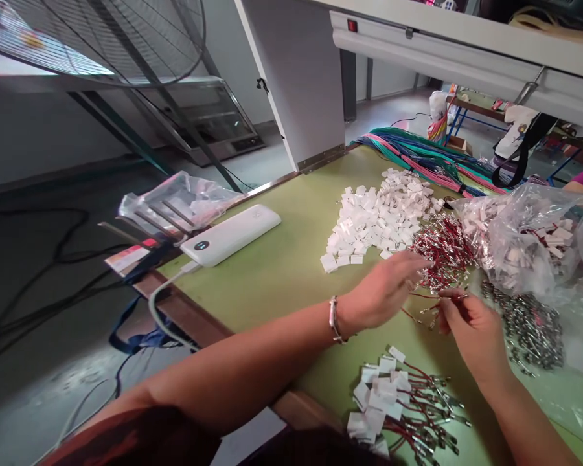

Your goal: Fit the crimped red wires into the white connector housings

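Note:
My right hand pinches a short red wire with metal ends between thumb and fingers. Just left of it, my left hand, with a bracelet at the wrist, stretches its fingers out at the near edge of a heap of short red wires; its fingertips are partly hidden. Behind the left hand spreads a heap of small white plastic connector housings. Dark metal terminals lie in a pile right of my right hand. Nearest me is a group of white housings with red wires and terminals attached.
A clear plastic bag with white pieces stands at the right. A white power bank with a cable lies at the table's left edge. Bundled coloured cables run along the back. A fan stands beyond, upper left.

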Demonstrator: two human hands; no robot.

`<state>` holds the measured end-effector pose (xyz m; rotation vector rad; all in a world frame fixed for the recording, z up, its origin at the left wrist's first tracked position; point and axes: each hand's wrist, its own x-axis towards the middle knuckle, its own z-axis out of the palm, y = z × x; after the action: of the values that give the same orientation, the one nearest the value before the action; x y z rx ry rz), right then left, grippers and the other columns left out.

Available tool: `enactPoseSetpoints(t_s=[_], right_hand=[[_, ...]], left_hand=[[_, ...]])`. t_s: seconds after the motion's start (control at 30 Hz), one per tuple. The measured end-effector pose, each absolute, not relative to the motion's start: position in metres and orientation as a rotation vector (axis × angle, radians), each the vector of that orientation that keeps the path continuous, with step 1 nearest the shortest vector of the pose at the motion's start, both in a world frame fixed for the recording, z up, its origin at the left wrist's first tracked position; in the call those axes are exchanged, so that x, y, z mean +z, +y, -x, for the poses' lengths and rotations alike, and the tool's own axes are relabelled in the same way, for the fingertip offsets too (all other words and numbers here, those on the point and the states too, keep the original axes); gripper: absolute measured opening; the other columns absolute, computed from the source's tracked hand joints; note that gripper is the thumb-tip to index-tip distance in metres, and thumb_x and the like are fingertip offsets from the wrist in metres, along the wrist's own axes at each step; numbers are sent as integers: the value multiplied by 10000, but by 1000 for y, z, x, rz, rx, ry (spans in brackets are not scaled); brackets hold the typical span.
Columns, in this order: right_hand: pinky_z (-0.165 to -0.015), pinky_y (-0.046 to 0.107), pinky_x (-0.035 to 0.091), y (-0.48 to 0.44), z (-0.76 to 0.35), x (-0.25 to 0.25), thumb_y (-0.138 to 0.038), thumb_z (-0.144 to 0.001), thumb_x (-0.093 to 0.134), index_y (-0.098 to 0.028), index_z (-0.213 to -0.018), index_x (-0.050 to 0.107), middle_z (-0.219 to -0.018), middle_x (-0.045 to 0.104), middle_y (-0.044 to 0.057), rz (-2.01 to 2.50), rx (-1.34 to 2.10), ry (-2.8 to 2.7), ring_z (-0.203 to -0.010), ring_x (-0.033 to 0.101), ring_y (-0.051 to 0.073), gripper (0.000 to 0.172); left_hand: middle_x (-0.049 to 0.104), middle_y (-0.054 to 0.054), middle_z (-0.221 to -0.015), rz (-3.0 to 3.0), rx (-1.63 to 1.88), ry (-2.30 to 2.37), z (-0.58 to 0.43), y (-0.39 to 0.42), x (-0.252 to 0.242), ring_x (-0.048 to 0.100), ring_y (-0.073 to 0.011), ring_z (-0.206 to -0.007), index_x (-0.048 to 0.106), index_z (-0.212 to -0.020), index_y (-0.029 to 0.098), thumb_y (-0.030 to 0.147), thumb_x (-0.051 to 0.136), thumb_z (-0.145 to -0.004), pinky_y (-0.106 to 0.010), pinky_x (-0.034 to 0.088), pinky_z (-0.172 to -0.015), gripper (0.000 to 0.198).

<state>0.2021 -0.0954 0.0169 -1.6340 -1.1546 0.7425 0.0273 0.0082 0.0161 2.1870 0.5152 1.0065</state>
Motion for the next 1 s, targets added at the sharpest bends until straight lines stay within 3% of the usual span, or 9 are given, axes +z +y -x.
enactPoseSetpoints(t_s=[0.17,0.3,0.4,0.53,0.7,0.83,0.9,1.0], right_hand=[[-481,291,495,-96,-186,17,-411,-813,631,-179,-943,696,-543,592,-16,1580,736,-1178,-471,547,135,274],[-504,297,505,-95,-190,17,-406,-839,623,-172,-999,692,-585,597,1,1524,861,-1092,-511,561,143,292],[-474,266,486,-94,-195,13,-404,-830,648,-178,-1032,686,-611,594,-6,1464,931,-1001,-512,533,122,305],[-434,241,466,-96,-197,9,-398,-834,645,-193,-1112,668,-650,596,-16,1472,936,-987,-505,511,105,347],[-451,277,487,-98,-195,12,-332,-900,544,-198,-1117,673,-646,636,6,1579,612,-1281,-507,548,135,286],[-653,319,558,-99,-193,18,-243,-880,562,-221,-991,702,-845,718,42,1457,155,-1587,-707,655,157,180],[-611,298,550,-101,-195,20,-250,-890,559,-216,-947,701,-796,708,30,1454,165,-1568,-646,642,139,157],[-436,245,457,-102,-201,22,-352,-911,551,-198,-913,692,-738,670,12,1552,403,-1334,-457,515,83,209]], left_hand=[[680,-114,-925,-2298,503,602,-39,-16,11,629,-193,-771,410,-1395,88,149,390,-919,-359,530,-738,480],[677,-52,-816,-1927,535,440,-45,-18,15,624,-138,-753,543,-1243,129,224,304,-995,-296,522,-776,357],[679,-87,-862,-1759,496,246,-47,-12,17,626,-144,-809,605,-1073,106,269,326,-1002,-287,518,-790,331],[689,-103,-956,-1774,435,168,-44,-7,19,626,-151,-873,591,-1113,116,281,362,-1001,-291,505,-834,303],[690,-80,-980,-2120,425,399,-39,-8,18,635,-153,-818,619,-1118,157,273,398,-988,-285,493,-782,282],[695,-52,-844,-2206,413,630,-37,-10,13,627,-148,-722,658,-1076,170,254,424,-963,-272,483,-695,273],[686,-49,-827,-2121,520,698,-36,-8,11,613,-141,-722,663,-1037,158,250,405,-965,-273,483,-701,284],[670,-55,-854,-1883,749,728,-35,-3,12,595,-132,-775,654,-951,141,259,382,-971,-274,489,-742,297]])
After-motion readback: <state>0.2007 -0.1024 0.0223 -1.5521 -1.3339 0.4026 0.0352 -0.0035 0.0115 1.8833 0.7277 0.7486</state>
